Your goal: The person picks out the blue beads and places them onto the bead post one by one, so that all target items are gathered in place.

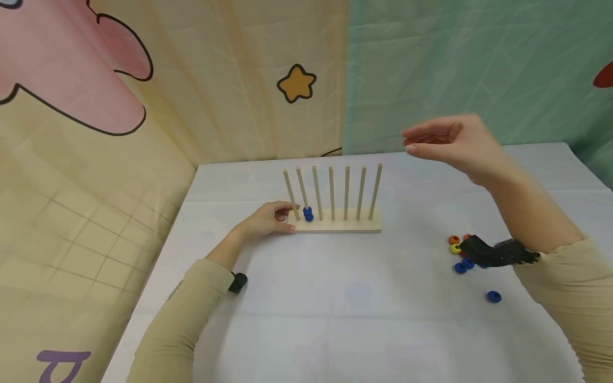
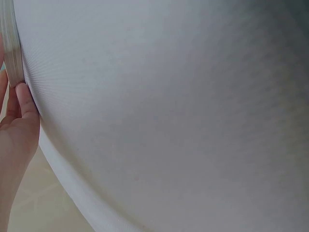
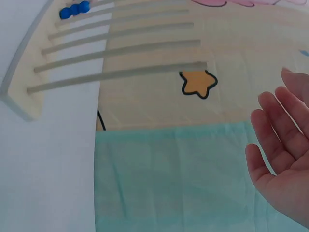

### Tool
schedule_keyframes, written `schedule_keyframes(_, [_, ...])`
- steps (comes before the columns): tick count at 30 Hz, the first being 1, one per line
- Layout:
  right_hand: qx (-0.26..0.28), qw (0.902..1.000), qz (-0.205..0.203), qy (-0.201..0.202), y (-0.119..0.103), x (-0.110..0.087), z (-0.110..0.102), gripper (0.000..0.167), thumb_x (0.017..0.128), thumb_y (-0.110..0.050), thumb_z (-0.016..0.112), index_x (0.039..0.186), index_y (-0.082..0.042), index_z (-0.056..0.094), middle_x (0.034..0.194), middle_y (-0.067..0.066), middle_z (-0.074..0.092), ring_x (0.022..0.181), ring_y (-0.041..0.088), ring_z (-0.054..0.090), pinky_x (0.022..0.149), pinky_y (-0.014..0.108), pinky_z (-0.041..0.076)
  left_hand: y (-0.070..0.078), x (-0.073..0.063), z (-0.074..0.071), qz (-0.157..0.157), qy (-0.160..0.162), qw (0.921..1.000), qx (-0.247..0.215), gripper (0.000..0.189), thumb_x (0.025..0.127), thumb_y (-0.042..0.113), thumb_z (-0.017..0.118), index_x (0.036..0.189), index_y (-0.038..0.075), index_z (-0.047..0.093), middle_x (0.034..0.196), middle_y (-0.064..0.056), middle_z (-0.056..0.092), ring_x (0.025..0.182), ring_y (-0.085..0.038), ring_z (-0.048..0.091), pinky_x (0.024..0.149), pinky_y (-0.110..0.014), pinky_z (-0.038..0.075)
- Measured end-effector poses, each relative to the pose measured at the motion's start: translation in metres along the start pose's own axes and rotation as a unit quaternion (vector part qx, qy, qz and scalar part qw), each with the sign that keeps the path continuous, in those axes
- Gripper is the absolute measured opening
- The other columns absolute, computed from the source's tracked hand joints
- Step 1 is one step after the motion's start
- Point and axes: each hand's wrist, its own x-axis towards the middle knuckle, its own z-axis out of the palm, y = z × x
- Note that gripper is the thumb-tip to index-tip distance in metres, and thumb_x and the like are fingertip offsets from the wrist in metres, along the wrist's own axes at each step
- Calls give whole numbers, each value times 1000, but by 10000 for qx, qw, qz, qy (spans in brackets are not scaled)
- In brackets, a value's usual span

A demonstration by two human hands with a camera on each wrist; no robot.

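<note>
A person's left hand (image 1: pixel 263 221) grips the near-left end of a pale wooden peg stand (image 1: pixel 342 227), thumb along the front side and fingers curled around the back, on a white-covered table (image 1: pixel 335 287). Seven upright pegs (image 1: pixel 347 191) rise in a row to the right of those fingers. Just beside the fingertips, on the second peg from the left, blue beads (image 1: pixel 308 214) sit stacked at the base. The right hand (image 1: pixel 450 141) is raised above the table, its fingers loosely bent, the thumb apart from them and the palm holding nothing, well to the right of the stand's last peg. Below the right fingers and nearer the person lie loose beads, among them an orange bead (image 1: pixel 454 240), a yellow bead (image 1: pixel 456 248) and blue ones, partly hidden by a black wrist strap (image 1: pixel 498 252); a single blue bead (image 1: pixel 494 297) lies apart, nearer still. Beyond the right fingers and to their left, an outlined orange star (image 1: pixel 297 83) decorates the hanging fabric (image 1: pixel 239 106)
</note>
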Motion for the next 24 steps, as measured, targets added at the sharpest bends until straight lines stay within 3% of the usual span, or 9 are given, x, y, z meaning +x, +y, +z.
schedule_keyframes(8, [-723, 9962, 490, -63, 31, -45, -33, 26, 86, -8, 67, 111, -6, 67, 99, -12, 68, 88, 3, 62, 73, 11, 47, -2, 0, -1, 58, 13, 10000, 13, 60, 77, 6, 75, 131, 0, 49, 130, -12, 51, 115, -23, 45, 102, -34, 36])
schedule_keyframes(18, [-1532, 9847, 833, -19, 69, -95, -49, 26, 83, -8, 70, 109, -4, 67, 97, -19, 66, 90, -3, 56, 67, 10, 46, -4, 1, 0, 77, -1, 9999, -105, 60, 78, 0, 72, 132, -6, 46, 132, -18, 48, 116, -27, 43, 103, -40, 34])
schedule_keyframes(21, [-1516, 9867, 509, -283, 83, -108, -51, 25, 80, 0, 70, 105, -4, 68, 97, -14, 66, 92, -4, 54, 71, 8, 42, -2, 2, 1, 60, -11, 9999, -97, 58, 79, 0, 72, 131, -5, 47, 132, -18, 48, 116, -27, 43, 103, -39, 35])
schedule_keyframes(24, [-1267, 9882, 64, -858, 100, -121, -56, 29, 76, 10, 69, 103, -3, 68, 100, -7, 66, 96, -1, 54, 77, 5, 36, -1, 1, 1, 74, 8, 10000, -31, 58, 78, 2, 74, 131, -3, 49, 132, -14, 50, 115, -24, 44, 102, -36, 35])
